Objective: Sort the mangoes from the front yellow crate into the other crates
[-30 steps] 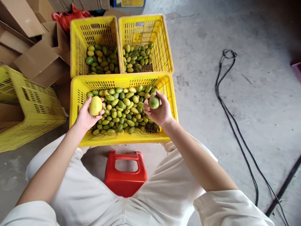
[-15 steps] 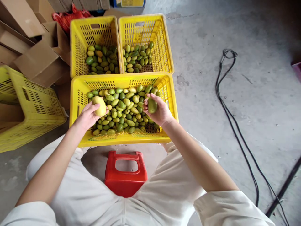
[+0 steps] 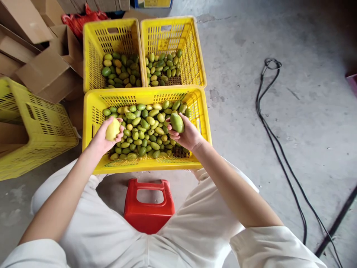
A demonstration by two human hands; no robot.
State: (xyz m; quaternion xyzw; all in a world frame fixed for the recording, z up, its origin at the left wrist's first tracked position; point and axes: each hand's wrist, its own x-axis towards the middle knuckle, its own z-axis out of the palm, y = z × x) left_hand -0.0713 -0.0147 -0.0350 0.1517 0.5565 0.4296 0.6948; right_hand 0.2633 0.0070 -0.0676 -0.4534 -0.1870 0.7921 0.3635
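Note:
Above the left side of the near yellow crate, my left hand is closed around a yellow mango. On the crate's right side, my right hand cups a green mango with curled fingers. Both fruits are raised over a bed of small green and yellowish mangoes that covers most of the crate's bottom. A bit of the dark bottom shows at the lower right of this crate.
Behind stand two more yellow crates, left and right, partly filled with mangoes. Cardboard boxes and another yellow crate are at left. A red stool sits between my legs. Black cable lies on the floor.
My left hand has turned and shifted slightly left, fingers now wrapped round the far side of the yellow mango. In my right hand the green mango has rolled, showing a different side.

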